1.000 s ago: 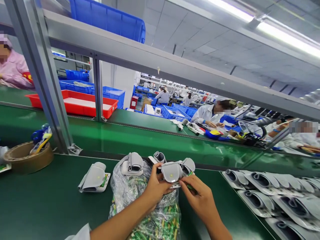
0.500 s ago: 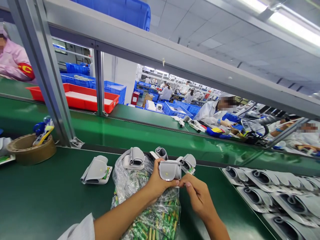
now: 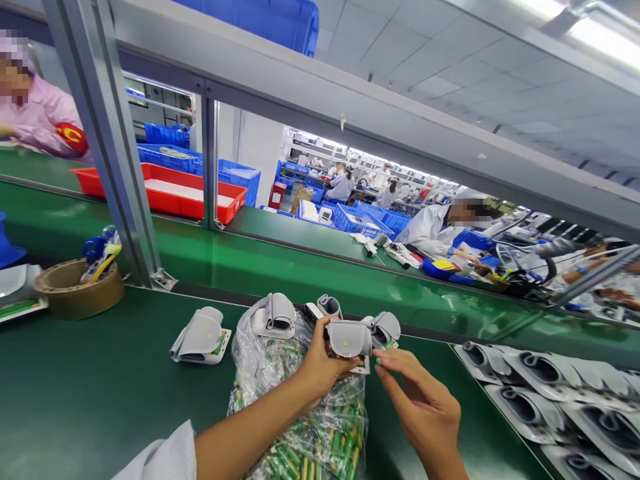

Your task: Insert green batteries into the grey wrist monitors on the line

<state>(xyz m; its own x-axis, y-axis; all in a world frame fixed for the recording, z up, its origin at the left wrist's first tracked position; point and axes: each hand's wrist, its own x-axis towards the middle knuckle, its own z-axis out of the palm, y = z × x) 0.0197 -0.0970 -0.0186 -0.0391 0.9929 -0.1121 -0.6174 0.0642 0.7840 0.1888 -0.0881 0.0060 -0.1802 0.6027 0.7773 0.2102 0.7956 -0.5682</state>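
Observation:
My left hand (image 3: pixel 320 363) is closed around a wrist blood pressure monitor (image 3: pixel 350 339) with a rolled grey cuff, held above a clear plastic bag (image 3: pixel 300 407) full of green-and-gold batteries. Just right of the monitor, my right hand (image 3: pixel 420 400) pinches a small green-tipped piece, apparently a battery (image 3: pixel 379 361), between thumb and forefinger. Most of it is hidden by the fingers. Another cuffed monitor (image 3: pixel 277 315) rests on top of the bag. Two more, one monitor (image 3: pixel 330 306) and a second monitor (image 3: pixel 386 328), sit behind my hands. A further monitor (image 3: pixel 200 335) lies left of the bag.
Rows of cuffed monitors (image 3: pixel 530 393) lie at the right. At left, a tape roll (image 3: pixel 80 290) holds tools beside a metal post (image 3: pixel 117 147). Across the green conveyor belt (image 3: pixel 260 267) are a red tray (image 3: pixel 230 207) and co-workers. A rail runs overhead.
My right hand has drawn slightly away from the monitor's side and its fingers have straightened into a pinch, showing a green tip. The view has shifted a little left.

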